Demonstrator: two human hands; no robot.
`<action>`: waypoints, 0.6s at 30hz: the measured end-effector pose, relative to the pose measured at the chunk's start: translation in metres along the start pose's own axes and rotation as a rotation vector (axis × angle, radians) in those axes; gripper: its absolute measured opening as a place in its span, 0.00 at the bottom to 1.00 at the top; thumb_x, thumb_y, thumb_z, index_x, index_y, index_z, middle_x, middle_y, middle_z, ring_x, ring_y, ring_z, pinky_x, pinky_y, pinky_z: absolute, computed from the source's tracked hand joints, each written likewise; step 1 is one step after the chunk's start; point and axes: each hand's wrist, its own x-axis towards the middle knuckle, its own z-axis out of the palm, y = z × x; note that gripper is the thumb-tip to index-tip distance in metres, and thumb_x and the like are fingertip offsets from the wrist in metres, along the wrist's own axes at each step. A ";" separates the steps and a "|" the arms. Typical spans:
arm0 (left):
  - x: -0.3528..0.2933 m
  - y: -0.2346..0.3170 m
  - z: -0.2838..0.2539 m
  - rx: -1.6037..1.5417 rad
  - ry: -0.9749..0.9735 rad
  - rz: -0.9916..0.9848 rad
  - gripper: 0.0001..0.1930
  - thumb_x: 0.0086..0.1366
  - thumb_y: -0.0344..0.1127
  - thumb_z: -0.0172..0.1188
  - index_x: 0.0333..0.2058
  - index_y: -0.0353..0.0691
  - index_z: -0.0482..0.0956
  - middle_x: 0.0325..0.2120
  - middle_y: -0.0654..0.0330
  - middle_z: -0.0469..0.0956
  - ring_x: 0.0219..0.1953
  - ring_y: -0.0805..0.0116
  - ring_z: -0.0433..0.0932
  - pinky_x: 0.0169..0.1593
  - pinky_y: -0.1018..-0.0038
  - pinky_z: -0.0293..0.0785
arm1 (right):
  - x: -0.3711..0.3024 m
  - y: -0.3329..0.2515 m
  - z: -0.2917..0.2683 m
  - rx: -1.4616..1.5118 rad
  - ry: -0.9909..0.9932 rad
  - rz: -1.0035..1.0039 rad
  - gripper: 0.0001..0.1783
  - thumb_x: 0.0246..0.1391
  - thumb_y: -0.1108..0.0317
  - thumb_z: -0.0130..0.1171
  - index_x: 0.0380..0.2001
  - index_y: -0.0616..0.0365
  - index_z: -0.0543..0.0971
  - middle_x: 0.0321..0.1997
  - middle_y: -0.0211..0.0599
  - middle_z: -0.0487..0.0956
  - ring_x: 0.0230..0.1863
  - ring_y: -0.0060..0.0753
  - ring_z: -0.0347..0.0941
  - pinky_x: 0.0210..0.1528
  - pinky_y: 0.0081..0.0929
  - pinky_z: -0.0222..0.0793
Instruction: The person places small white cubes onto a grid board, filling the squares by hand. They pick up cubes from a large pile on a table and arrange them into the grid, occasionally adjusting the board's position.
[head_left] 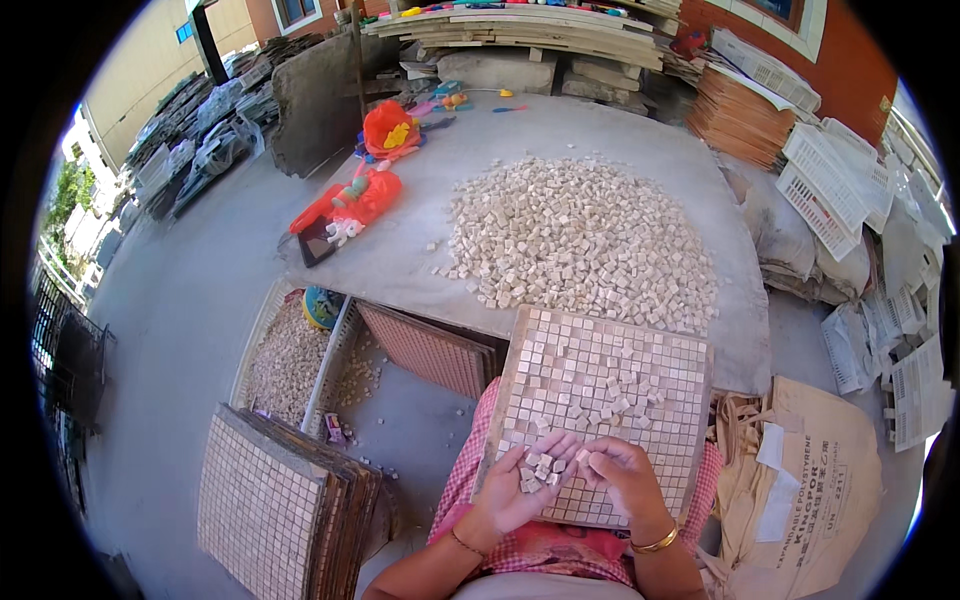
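Across left palm (pixel 506 494) and fingers (pixel 556 444), pale tiles (pixel 541 472)

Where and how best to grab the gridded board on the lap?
Likely by its side edges, hands coming in from left and right: the gridded board is flat and wide, its far end overlaps the table, and loose cubes lie on its face. Keep it level.

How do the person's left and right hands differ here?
The left hand is palm up, cupping several pale cubes; the right hand appears to pinch one cube. The left wrist wears a thin dark band, the right a thicker gold bangle. Both hands are bare and over the tiled board.
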 end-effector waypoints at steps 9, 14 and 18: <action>-0.022 0.034 0.018 0.032 -0.037 0.154 0.34 0.69 0.53 0.38 0.64 0.33 0.48 0.65 0.49 0.49 0.67 0.56 0.49 0.68 0.59 0.48 | -0.011 0.005 -0.024 0.224 0.125 0.036 0.08 0.56 0.70 0.54 0.36 0.64 0.76 0.29 0.28 0.74 0.28 0.19 0.69 0.30 0.19 0.65; -0.026 0.036 0.020 -0.006 -0.085 0.146 0.35 0.69 0.53 0.39 0.64 0.33 0.46 0.66 0.48 0.46 0.68 0.55 0.49 0.68 0.58 0.47 | -0.013 0.005 -0.025 0.245 0.108 0.039 0.08 0.56 0.69 0.53 0.35 0.63 0.75 0.30 0.30 0.75 0.29 0.21 0.70 0.32 0.20 0.66; -0.025 0.037 0.012 -0.028 -0.093 0.107 0.35 0.69 0.53 0.38 0.64 0.31 0.48 0.65 0.47 0.49 0.66 0.56 0.52 0.67 0.61 0.51 | -0.013 0.004 -0.025 0.240 0.045 0.007 0.09 0.57 0.68 0.52 0.35 0.63 0.74 0.31 0.32 0.75 0.30 0.23 0.71 0.33 0.20 0.67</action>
